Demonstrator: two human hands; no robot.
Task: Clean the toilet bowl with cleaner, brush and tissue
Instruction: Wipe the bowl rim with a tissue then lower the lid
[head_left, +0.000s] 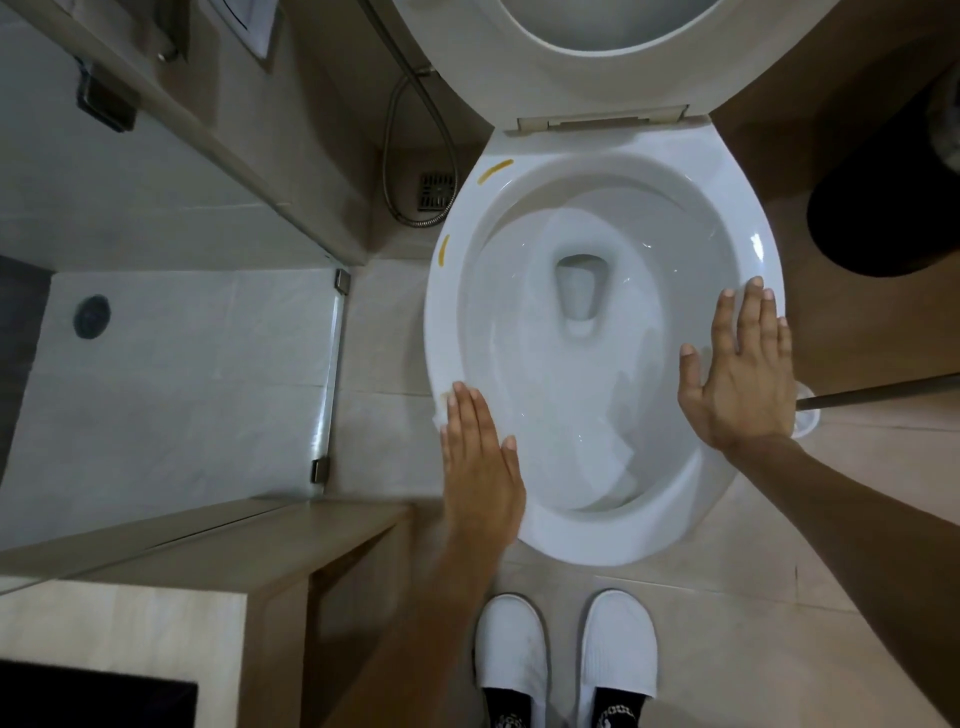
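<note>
Head view: looks straight down on a toilet bowl (748, 228), seat (597, 67) raised against the back.
Left hand (480, 457): flat, fingers straight and together, pressing a white tissue (440, 410) onto the bowl's left front rim; the hand is blurred, so how much tissue lies beneath it is unclear.
Right hand (740, 374): flat and spread on the right rim, holding nothing.
Rim marks: two yellow streaks (496, 170) on the left rim, ahead of the tissue.
Inside bowl: white tissue (608, 415) lies wet along the basin.
Brush: a dark handle (878, 396) shows just right of the right hand.
Floor: white slippers (566, 654) before the bowl.
</note>
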